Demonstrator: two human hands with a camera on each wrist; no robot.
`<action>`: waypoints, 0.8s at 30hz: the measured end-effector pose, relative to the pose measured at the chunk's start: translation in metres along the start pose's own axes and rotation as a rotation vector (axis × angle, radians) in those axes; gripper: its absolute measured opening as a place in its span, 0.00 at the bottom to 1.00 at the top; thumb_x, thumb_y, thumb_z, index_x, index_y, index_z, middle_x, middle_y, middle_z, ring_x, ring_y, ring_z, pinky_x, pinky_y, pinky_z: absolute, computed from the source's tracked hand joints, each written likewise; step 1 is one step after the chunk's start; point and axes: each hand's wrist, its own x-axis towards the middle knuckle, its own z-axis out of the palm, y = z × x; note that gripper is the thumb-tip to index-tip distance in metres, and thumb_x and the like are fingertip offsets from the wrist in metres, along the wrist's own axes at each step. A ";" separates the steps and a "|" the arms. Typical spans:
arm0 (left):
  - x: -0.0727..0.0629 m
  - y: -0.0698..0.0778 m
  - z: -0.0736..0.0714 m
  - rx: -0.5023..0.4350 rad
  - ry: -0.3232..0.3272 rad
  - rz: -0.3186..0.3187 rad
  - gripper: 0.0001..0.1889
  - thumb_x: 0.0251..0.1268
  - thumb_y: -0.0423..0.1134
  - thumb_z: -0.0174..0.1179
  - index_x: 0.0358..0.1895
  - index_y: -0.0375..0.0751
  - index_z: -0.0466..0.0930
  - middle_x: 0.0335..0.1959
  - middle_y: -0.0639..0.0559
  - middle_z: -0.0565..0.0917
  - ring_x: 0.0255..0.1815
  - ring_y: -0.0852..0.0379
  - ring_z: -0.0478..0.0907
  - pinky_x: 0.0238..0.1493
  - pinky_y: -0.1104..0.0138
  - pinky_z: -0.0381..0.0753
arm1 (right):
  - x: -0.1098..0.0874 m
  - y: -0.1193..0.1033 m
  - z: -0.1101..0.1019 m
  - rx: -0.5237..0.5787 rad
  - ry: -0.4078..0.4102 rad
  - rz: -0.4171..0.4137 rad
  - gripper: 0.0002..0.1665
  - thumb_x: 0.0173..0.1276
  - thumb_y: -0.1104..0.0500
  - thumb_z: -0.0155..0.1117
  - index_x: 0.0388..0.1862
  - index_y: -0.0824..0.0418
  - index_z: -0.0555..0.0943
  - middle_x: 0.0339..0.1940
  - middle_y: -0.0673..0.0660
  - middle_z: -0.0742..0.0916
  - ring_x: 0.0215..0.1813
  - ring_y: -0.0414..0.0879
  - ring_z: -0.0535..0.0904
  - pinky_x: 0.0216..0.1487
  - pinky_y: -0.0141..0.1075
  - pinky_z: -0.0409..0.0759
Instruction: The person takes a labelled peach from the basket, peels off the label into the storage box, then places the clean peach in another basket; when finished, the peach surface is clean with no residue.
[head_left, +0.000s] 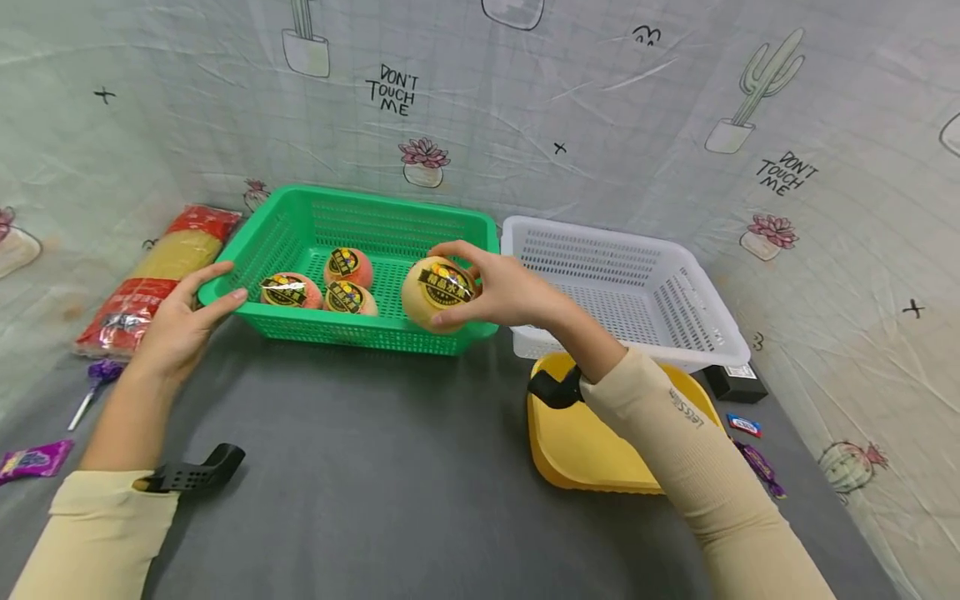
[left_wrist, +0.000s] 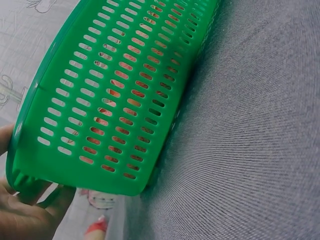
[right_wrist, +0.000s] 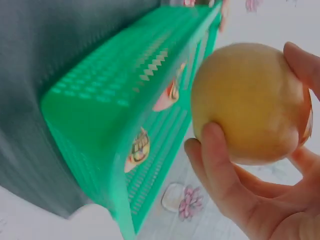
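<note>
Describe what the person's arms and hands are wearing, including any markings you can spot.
The left hand and right hand show no gloves or rings. The left sleeve and right sleeve are cream; the right one has small dark lettering near its cuff. A curved black piece juts from each wrist; the left piece has small holes, the right piece looks plain.

The head view is bright, with a soft shadow on the gray table (head_left: 360, 467) just below the green basket (head_left: 375, 333). The left wrist view looks duller. The right wrist view smears the basket at left.
</note>
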 end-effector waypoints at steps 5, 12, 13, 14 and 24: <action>0.001 0.002 0.000 0.006 0.010 -0.037 0.23 0.66 0.29 0.57 0.63 0.46 0.66 0.67 0.47 0.56 0.52 0.68 0.67 0.44 0.82 0.70 | -0.037 -0.001 0.018 -0.057 -0.068 -0.049 0.45 0.52 0.45 0.75 0.67 0.46 0.66 0.36 0.52 0.81 0.32 0.44 0.77 0.32 0.37 0.75; 0.003 0.002 0.003 0.032 0.041 -0.048 0.25 0.66 0.31 0.58 0.65 0.47 0.66 0.73 0.48 0.44 0.59 0.64 0.60 0.46 0.83 0.68 | -0.076 0.012 0.051 -0.063 -0.161 -0.116 0.42 0.52 0.48 0.76 0.65 0.51 0.69 0.36 0.44 0.81 0.33 0.39 0.75 0.34 0.33 0.74; 0.003 0.002 0.003 0.018 0.040 -0.043 0.25 0.66 0.30 0.58 0.64 0.46 0.66 0.72 0.48 0.45 0.57 0.65 0.62 0.46 0.83 0.69 | -0.079 0.014 0.056 -0.060 -0.169 -0.112 0.42 0.51 0.49 0.76 0.64 0.51 0.69 0.37 0.43 0.80 0.33 0.39 0.74 0.35 0.33 0.74; 0.004 0.003 0.004 -0.003 0.039 -0.036 0.24 0.65 0.29 0.58 0.64 0.45 0.66 0.70 0.47 0.48 0.54 0.66 0.65 0.45 0.82 0.70 | -0.082 0.016 0.061 -0.056 -0.176 -0.105 0.41 0.51 0.49 0.76 0.64 0.50 0.69 0.37 0.42 0.80 0.34 0.38 0.74 0.36 0.33 0.74; 0.001 0.002 0.004 -0.038 0.055 -0.013 0.20 0.64 0.28 0.59 0.58 0.43 0.70 0.56 0.54 0.61 0.45 0.70 0.71 0.43 0.82 0.72 | -0.089 0.031 0.099 -0.014 -0.229 -0.056 0.40 0.50 0.52 0.78 0.62 0.49 0.71 0.37 0.40 0.79 0.35 0.37 0.75 0.39 0.30 0.73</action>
